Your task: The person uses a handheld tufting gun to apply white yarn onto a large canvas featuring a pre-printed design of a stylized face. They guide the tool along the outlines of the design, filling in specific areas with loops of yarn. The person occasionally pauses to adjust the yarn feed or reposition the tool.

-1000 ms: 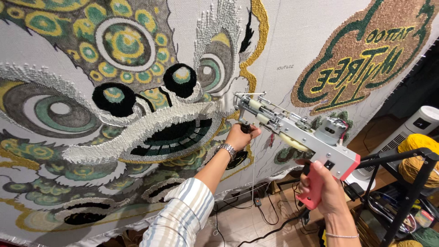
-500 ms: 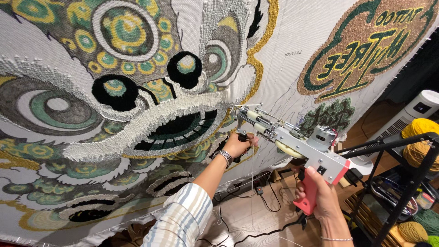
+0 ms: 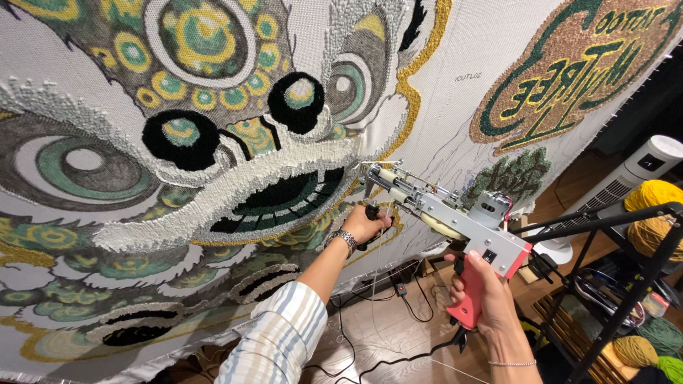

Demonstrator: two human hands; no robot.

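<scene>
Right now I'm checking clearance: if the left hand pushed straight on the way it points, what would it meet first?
Probably the tufted cloth: the left hand, on the tufting gun's front handle, faces its yellow-edged mouth pattern, though the gap is hard to judge.

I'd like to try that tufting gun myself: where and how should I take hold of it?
Judging by its shape, take the tufting gun at two places: wrap the right hand around the pink pistol grip from below at the rear, and close the left hand on the black front handle under the needle end, which points at the cloth.
</scene>
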